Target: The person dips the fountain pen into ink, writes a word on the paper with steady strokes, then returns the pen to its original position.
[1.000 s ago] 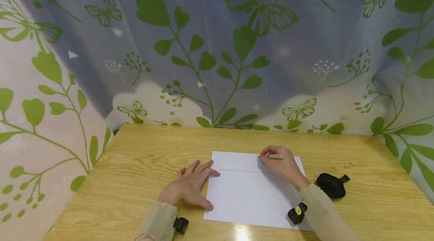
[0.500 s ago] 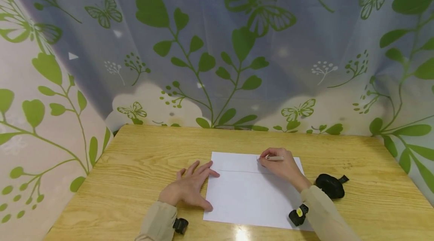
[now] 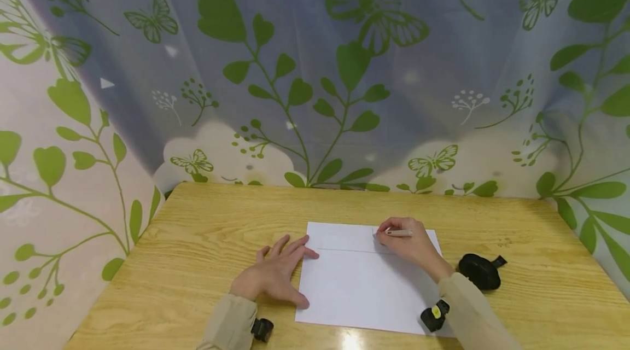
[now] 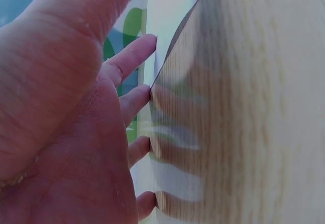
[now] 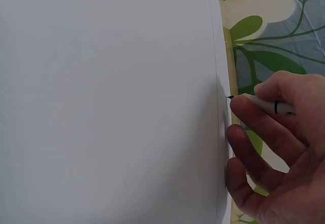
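A white sheet of paper [image 3: 354,290] lies on the wooden table, with a thin dark line drawn across its upper part. My right hand [image 3: 408,240] pinches a pale pen [image 3: 400,233] between thumb and fingers, its tip at the paper above that line. A short upright stroke shows right by the tip. In the right wrist view the dark tip of the pen [image 5: 254,102] points at the sheet. My left hand [image 3: 278,273] is spread at the sheet's left edge, with the thumb and little finger on the paper. The left wrist view shows its fingertips [image 4: 144,99] touching the surface.
A black rounded object with a short tab [image 3: 479,272] lies on the table [image 3: 211,229] right of the paper. Small black wrist cameras sit at both cuffs. A curtain [image 3: 315,93] with green leaves and butterflies hangs behind the table and along its left side.
The pen tip has moved slightly toward me down the paper, and a short upright stroke now shows beside it. The left hand has stayed in place.
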A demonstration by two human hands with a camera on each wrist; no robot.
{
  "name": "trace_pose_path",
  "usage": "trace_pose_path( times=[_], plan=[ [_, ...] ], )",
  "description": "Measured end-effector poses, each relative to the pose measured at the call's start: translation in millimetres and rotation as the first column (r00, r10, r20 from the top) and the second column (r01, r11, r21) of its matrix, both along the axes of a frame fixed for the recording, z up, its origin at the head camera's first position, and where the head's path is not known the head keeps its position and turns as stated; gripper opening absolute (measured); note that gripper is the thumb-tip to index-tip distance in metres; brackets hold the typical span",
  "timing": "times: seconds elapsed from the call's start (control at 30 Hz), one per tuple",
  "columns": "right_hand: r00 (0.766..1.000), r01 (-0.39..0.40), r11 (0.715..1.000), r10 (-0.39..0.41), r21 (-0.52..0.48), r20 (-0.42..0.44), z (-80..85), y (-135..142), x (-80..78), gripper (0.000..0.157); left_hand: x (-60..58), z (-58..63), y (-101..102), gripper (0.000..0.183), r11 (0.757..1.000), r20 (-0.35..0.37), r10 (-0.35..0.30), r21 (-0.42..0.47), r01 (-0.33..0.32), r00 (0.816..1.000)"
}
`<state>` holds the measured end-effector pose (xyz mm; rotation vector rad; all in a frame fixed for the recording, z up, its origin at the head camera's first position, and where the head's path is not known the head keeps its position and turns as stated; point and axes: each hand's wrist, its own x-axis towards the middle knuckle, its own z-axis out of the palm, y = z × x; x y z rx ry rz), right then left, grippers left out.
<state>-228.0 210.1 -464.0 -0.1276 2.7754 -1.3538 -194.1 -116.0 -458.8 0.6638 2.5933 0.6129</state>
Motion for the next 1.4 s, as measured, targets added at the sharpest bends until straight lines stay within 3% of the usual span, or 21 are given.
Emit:
trace_pose_path(
  times=[1.4],
  plan=[
    [0.999,-0.036,0.999,0.036,0.006,0.013,-1.7,2.4,8.9,0.007,2.6,4.8,0.9,0.085,1.0,0.011,-0.002,0.0,0.002,1.0]
  ],
)
